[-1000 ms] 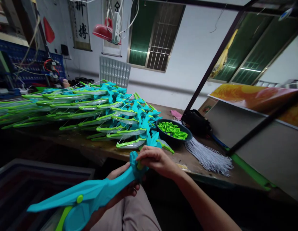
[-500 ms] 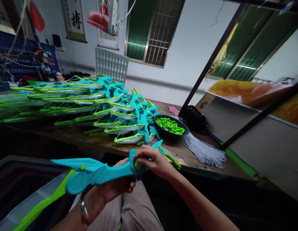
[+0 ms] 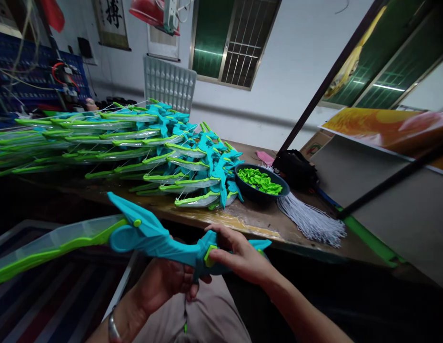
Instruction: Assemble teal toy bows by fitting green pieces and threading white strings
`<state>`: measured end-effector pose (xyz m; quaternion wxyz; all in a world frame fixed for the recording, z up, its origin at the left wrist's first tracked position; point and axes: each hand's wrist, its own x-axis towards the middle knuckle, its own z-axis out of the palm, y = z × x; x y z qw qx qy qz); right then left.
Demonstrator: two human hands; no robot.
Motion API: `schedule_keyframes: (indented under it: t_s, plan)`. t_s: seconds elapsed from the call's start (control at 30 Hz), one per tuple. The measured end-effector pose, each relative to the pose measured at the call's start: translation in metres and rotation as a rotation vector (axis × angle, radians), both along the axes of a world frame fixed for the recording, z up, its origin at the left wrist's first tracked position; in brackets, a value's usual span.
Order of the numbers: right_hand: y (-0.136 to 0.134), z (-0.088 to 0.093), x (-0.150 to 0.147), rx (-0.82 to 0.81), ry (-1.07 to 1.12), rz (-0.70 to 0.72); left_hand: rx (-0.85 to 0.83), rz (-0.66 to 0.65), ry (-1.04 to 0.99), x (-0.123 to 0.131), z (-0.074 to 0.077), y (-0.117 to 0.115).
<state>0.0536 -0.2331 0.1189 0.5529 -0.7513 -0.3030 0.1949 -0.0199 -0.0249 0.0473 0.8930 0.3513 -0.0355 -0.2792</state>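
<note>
A toy bow [image 3: 157, 240] with a turquoise middle and a green-edged clear limb lies across both hands, above my lap. From below, my left hand [image 3: 167, 281] is closed around its grip, the fingers curling up under it. My right hand [image 3: 239, 255] is wrapped over the right part of the bow, its thumb pressing on a small green piece [image 3: 209, 256] set in the turquoise body. The right limb is mostly hidden behind my right hand. A dark bowl [image 3: 262, 192] holding many green pieces [image 3: 260, 181] stands on the table beyond.
Many similar toy bows [image 3: 193, 157] are stacked on the wooden table [image 3: 243, 221]. White cords [image 3: 310, 219] lie in a bundle right of the bowl, near a black bag [image 3: 296, 169]. A striped surface in a pale frame [image 3: 64, 295] is at lower left.
The bow has tilted, its left limb swinging upward. My right hand has moved slightly right and down, changing from a fingertip hold on the green piece to a thumb press. The view has shifted slightly.
</note>
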Motion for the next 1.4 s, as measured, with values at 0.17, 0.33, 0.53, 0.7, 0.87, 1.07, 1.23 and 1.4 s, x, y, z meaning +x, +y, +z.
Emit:
schedule_keyframes:
  t_s: [0.17,0.33,0.53,0.7,0.87,1.07,1.23,1.4]
  plan:
    - [0.003,-0.005,-0.013,0.071,0.115,-0.037,0.143,0.135,-0.191,-0.016,-0.008,-0.004]
    - [0.006,-0.018,-0.027,0.01,0.053,-0.062,0.874,0.41,-0.296,-0.024,0.007,-0.011]
    - [0.014,-0.004,-0.028,0.043,-0.061,-0.019,0.805,0.515,-0.379,-0.033,0.034,-0.015]
    - [0.028,0.026,-0.009,0.07,-0.159,0.0,1.138,0.808,-0.619,-0.016,0.052,-0.011]
    - [0.035,0.024,0.004,0.103,-0.04,0.025,0.998,0.702,-0.552,-0.01,0.05,-0.003]
    - [0.034,0.009,-0.008,0.188,0.199,0.082,0.749,0.597,-0.316,-0.028,0.037,-0.004]
    - [0.028,0.008,-0.027,0.181,0.08,0.031,0.938,0.605,-0.267,-0.045,0.033,-0.01]
    - [0.025,0.011,-0.036,0.095,-0.083,0.048,1.075,0.708,-0.271,-0.052,0.031,-0.019]
